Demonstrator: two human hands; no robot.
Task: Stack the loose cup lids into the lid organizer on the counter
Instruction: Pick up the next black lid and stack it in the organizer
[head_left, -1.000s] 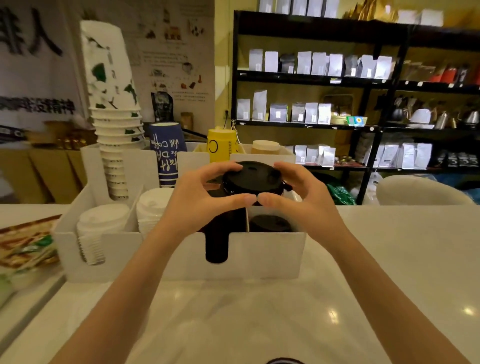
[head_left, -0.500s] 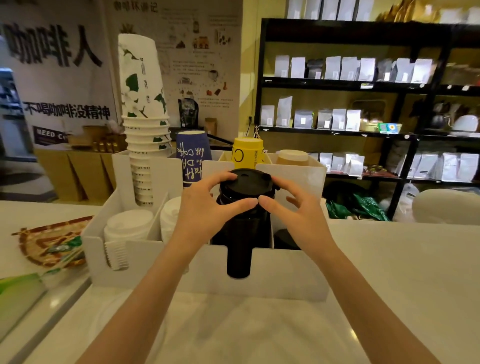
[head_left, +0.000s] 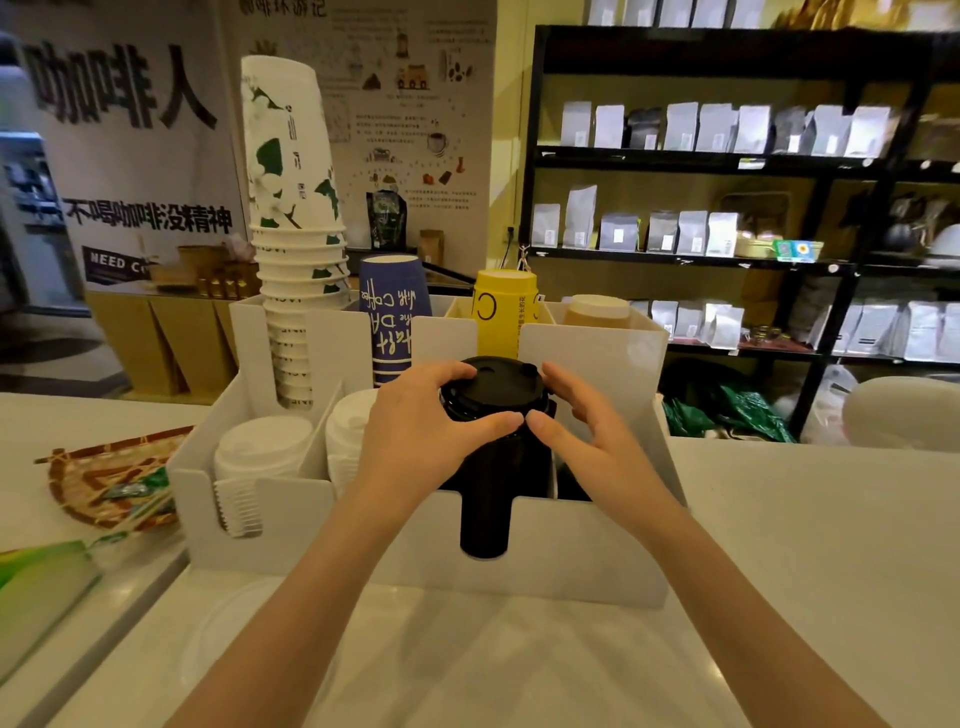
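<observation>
Atop the black lid stack (head_left: 484, 499) in the white lid organizer (head_left: 571, 561): left hand (head_left: 431, 431) and right hand (head_left: 587, 441) both cupped around top black lid (head_left: 493, 387), thumbs nearly touching.

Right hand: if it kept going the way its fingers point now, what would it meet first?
The right hand points left and slightly away, so its fingers would meet the black lid atop the stack first, then the left hand. Its thumb tip already looks nearly touching the left thumb; depth is unclear.
</observation>
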